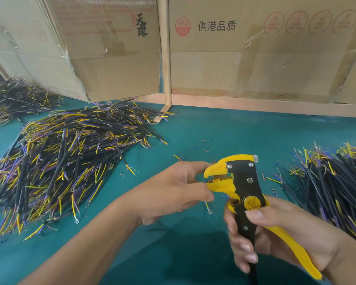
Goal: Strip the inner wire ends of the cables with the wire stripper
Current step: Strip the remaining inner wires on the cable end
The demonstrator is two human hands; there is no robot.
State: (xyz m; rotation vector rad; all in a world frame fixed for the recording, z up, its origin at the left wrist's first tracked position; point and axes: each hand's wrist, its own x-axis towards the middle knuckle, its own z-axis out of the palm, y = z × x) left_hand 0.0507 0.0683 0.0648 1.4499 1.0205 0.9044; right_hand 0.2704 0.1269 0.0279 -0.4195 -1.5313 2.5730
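While our right hand [275, 229] grips the wire stripper [243, 186] and our left hand [173, 192] pinches a cable's wire end [206, 182] at its jaws, one pile [333, 182] lies right and a bigger pile [66, 159] left; much seems undone.

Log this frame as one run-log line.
step: stripping | right hand: grips wire stripper | left hand: feeds wire end at its head | cable piles: both sides on table
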